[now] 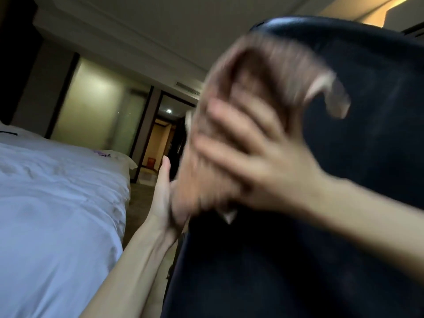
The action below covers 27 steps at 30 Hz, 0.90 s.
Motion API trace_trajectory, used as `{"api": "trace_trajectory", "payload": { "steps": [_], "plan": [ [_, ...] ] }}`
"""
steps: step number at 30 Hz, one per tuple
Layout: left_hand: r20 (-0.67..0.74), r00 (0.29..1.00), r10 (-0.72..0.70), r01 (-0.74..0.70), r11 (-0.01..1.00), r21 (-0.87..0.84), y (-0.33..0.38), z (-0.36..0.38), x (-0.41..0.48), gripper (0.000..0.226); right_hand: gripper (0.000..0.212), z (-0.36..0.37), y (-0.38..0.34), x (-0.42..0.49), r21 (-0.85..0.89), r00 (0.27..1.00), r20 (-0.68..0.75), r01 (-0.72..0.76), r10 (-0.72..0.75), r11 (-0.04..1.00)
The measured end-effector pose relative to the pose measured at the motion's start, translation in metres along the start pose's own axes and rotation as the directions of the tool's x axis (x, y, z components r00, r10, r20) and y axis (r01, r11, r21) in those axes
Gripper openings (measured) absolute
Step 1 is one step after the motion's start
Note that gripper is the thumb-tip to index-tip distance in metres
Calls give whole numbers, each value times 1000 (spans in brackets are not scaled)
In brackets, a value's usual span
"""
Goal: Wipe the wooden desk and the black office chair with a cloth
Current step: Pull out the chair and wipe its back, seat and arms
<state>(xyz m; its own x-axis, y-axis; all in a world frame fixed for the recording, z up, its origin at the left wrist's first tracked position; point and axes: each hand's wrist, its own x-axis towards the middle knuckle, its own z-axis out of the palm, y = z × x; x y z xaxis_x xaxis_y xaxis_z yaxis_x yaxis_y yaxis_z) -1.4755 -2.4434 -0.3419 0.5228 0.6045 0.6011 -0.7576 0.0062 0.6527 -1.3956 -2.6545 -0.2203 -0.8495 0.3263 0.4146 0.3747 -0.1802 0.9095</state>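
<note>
The black office chair (344, 203) fills the right half of the head view, its tall backrest tilted toward me. A pinkish-brown cloth (263, 72) lies against the upper left part of the backrest, blurred by motion. My right hand (252, 161) presses the cloth flat onto the chair with straight, spread fingers. My left hand (164, 198) reaches up along the chair's left edge, and its fingers are hidden behind the backrest and the cloth. The wooden desk is not in view.
A bed with white sheets (57, 203) takes up the left side, close to the chair. Beyond it stand frosted glass panels (91, 104) and a lit doorway (163, 138). A narrow strip of floor (140, 203) runs between bed and chair.
</note>
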Motion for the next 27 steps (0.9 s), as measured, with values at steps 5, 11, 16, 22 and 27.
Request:
{"api": "trace_trajectory", "payload": {
  "steps": [5,11,16,22,27],
  "plan": [
    [54,997,-46,49,998,-50,5,4,-8,108,85,17,96,89,-316,869,291,-307,400,898],
    [67,996,-52,61,989,-136,4,12,-14,116,76,38,46,56,-224,856,224,-419,465,880],
    [54,998,42,-22,941,-339,8,22,-18,94,86,46,-58,-11,-61,849,225,-478,479,876],
    [218,967,-129,164,975,-153,13,4,-23,117,85,48,-180,-82,121,818,378,-507,433,853],
    [178,983,-51,76,987,-140,10,5,-29,106,27,46,-218,-114,147,924,278,-310,261,939]
  ]
}}
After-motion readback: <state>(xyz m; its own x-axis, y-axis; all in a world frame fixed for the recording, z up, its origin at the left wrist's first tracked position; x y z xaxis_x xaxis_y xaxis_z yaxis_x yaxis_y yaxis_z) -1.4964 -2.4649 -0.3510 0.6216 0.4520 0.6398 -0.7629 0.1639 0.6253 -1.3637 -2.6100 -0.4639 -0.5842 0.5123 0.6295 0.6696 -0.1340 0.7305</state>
